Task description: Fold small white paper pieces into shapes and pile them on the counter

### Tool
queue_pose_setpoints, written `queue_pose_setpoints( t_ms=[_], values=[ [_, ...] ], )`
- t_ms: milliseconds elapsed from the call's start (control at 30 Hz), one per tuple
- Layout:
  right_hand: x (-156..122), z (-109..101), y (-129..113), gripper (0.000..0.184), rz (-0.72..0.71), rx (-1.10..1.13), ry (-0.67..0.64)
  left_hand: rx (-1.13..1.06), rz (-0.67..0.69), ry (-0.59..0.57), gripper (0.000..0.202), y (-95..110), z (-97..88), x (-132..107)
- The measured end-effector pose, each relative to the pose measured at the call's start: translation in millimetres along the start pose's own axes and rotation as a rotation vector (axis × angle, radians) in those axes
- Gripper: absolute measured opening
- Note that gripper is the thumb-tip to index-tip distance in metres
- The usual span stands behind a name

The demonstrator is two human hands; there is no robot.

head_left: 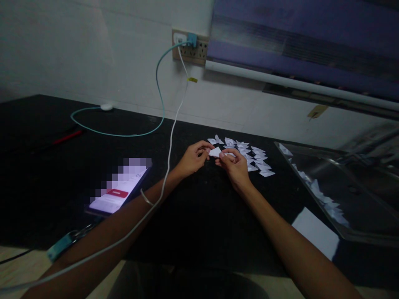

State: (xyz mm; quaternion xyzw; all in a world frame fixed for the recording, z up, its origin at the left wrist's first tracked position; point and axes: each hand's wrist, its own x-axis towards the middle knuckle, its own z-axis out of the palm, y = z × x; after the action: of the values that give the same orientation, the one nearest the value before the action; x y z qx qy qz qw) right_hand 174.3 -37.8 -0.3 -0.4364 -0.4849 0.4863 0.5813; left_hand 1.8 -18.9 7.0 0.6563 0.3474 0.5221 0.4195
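Observation:
Between my two hands is a small white piece of folded paper (215,152), held just above the dark countertop. My left hand (194,158) pinches its left end between thumb and fingers. At its right end, my right hand (234,164) grips it the same way. Just behind and to the right of my hands lie several small folded paper boats (261,156), set out in rough rows. Part of that group is hidden by my right hand.
A lit phone (120,193) with a teal key fob (60,246) lies at left. A white cable (170,145) hangs from the wall socket (198,52) across my left arm. White paper sheets (316,232) lie beside the metal sink (358,187) at right. A red-handled tool (67,136) sits far left.

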Motion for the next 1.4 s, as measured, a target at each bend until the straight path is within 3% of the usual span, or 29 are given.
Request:
queue_pose_setpoints(
  t_ms=[233,433,633,767,933,1133,1233,1400],
  values=[
    [-0.2,-2.3,-2.9,0.040,-0.060,-0.029,0.031,-0.056,-0.099,0.001,0.015,0.4,0.7,-0.7],
    [-2.5,0.4,-4.4,0.044,-0.069,-0.050,0.004,-0.048,-0.139,-0.275,0.045,-6.5,-0.1,-1.7],
    [-3.3,2.6,-3.8,0.041,-0.045,-0.010,-0.034,-0.113,-0.111,-0.373,0.058,-4.8,-1.5,-3.3],
    [-3.3,3.4,-4.0,0.041,-0.016,0.027,-0.029,-0.209,-0.186,-0.378,0.062,-5.0,1.5,-3.4],
    [-3.7,3.9,-3.6,0.039,-0.031,0.019,-0.013,-0.169,-0.210,-0.332,0.057,-4.8,3.3,-4.2],
    [-2.0,2.4,-3.9,0.027,-0.199,-0.047,0.096,-0.205,-0.300,-0.300,0.039,-8.6,0.8,1.1],
    [-3.1,2.8,-3.2,0.023,-0.266,-0.132,0.071,-0.254,-0.290,-0.271,0.026,-11.4,-1.2,4.1],
    [-4.4,3.0,2.6,0.022,-0.258,-0.212,-0.007,-0.391,-0.336,-0.185,0.026,-14.7,-2.9,6.0]
  ],
)
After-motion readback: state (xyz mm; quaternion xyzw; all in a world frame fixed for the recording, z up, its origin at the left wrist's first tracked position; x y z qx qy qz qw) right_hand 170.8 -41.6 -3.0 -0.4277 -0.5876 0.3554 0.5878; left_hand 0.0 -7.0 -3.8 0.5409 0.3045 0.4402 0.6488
